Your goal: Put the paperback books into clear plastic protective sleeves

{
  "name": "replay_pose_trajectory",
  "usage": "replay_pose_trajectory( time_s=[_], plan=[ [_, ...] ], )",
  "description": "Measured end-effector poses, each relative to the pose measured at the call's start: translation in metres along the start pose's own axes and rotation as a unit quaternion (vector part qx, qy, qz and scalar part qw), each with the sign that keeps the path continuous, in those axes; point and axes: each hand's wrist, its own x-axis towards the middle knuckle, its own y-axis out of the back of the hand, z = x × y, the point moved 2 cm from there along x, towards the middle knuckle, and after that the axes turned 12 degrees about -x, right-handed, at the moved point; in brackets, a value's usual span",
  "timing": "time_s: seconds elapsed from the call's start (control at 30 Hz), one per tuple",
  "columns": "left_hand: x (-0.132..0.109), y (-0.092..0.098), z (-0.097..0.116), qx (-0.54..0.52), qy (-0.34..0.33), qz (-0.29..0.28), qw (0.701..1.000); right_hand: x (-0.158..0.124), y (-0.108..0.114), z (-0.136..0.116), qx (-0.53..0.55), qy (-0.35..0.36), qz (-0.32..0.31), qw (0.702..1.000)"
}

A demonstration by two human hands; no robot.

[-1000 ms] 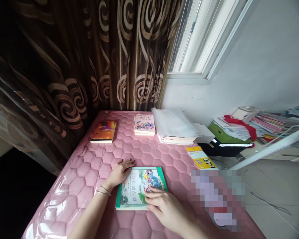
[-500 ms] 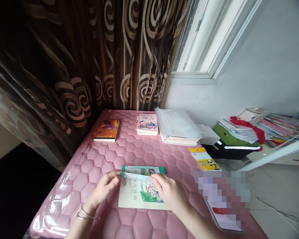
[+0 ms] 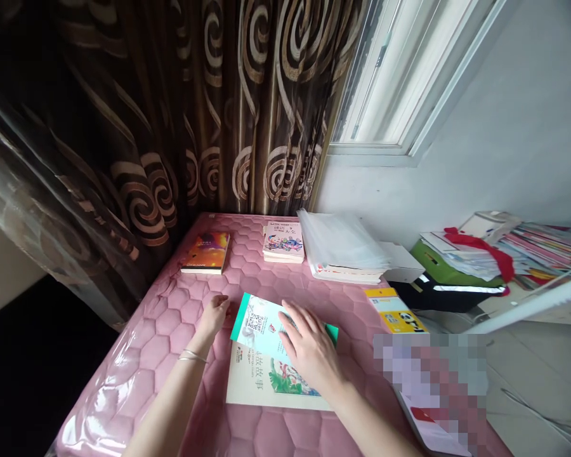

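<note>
Storybook (image 3: 271,384) flat on the pink quilted mattress (image 3: 143,355), toward the near end; cream cover with printed title and flower illustration. Pale green paper wrapper (image 3: 261,324), green edge strip and QR code showing, lying askew across the book's upper half and overhanging its top edge; whether attached or loose, not determinable. Right hand (image 3: 309,349) spread, fingers on the wrapper, pressing down; nothing pinched. Left hand (image 3: 213,316) with fingers together, resting on the mattress just beside the wrapper's left corner; contact not confirmed. Thin bracelet (image 3: 193,356) at the left wrist.

Recommended handling, in this inspector's judgement: even, flat pressure from the right palm, left fingers steadying the corner, to avoid creasing the paper or sliding the book.

Surface: hexagon quilting under clear plastic film, rumpled at left. Along the far end, orange paperback (image 3: 205,252), cartoon-covered book (image 3: 283,244), and clear plastic sleeves (image 3: 342,241) stacked on books. Yellow panda booklet (image 3: 396,311) near the right edge.

Room: brown swirl-patterned curtain (image 3: 147,127), white-framed window (image 3: 390,82), pale wall (image 3: 480,146), green box (image 3: 450,270) under papers and red ribbon (image 3: 480,244). Object at lower right hidden by pixelation.
</note>
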Motion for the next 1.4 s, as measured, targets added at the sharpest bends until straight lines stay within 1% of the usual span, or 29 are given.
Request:
replay_pose_trajectory(
  time_s=[0.1, 0.2, 0.3, 0.43, 0.5, 0.6, 0.67, 0.77, 1.03, 1.13, 1.3, 1.4],
  plan=[
    [0.016, -0.012, -0.001, 0.033, 0.04, 0.025, 0.998, 0.002, -0.005, -0.002, 0.016, 0.019, 0.001, 1.0],
    [0.022, -0.024, 0.006, 0.054, 0.048, 0.03, 0.997, 0.002, -0.007, -0.005, 0.008, 0.034, -0.034, 0.999],
    [0.019, -0.034, 0.014, 0.055, 0.055, 0.002, 0.997, 0.004, -0.005, -0.01, -0.001, 0.041, -0.075, 0.996],
    [0.005, -0.041, 0.019, 0.033, 0.048, -0.051, 0.997, 0.01, -0.003, -0.015, 0.01, 0.061, -0.108, 0.992],
    [-0.003, -0.041, 0.019, 0.006, 0.042, -0.071, 0.997, 0.012, -0.005, -0.017, 0.021, 0.072, -0.102, 0.992],
    [-0.015, -0.038, 0.014, -0.085, 0.051, -0.094, 0.991, 0.011, -0.009, -0.02, 0.018, 0.075, -0.093, 0.993],
    [-0.02, -0.036, 0.012, -0.151, 0.058, -0.101, 0.982, 0.009, -0.012, -0.022, 0.009, 0.072, -0.096, 0.993],
    [-0.025, -0.035, 0.01, -0.191, 0.057, -0.104, 0.974, 0.006, -0.016, -0.025, 0.008, 0.071, -0.097, 0.993],
    [-0.027, -0.03, -0.001, -0.196, 0.016, -0.092, 0.976, 0.005, -0.022, -0.026, 0.002, 0.067, -0.089, 0.994],
    [-0.031, -0.028, 0.0, -0.18, -0.001, -0.092, 0.979, 0.005, -0.022, -0.027, -0.004, 0.071, -0.092, 0.993],
    [-0.038, -0.027, 0.002, -0.137, -0.012, -0.071, 0.988, 0.007, -0.022, -0.027, -0.007, 0.073, -0.084, 0.994],
    [-0.038, -0.03, 0.001, -0.143, -0.011, -0.085, 0.986, 0.008, -0.023, -0.027, -0.002, 0.072, -0.085, 0.994]
  ],
)
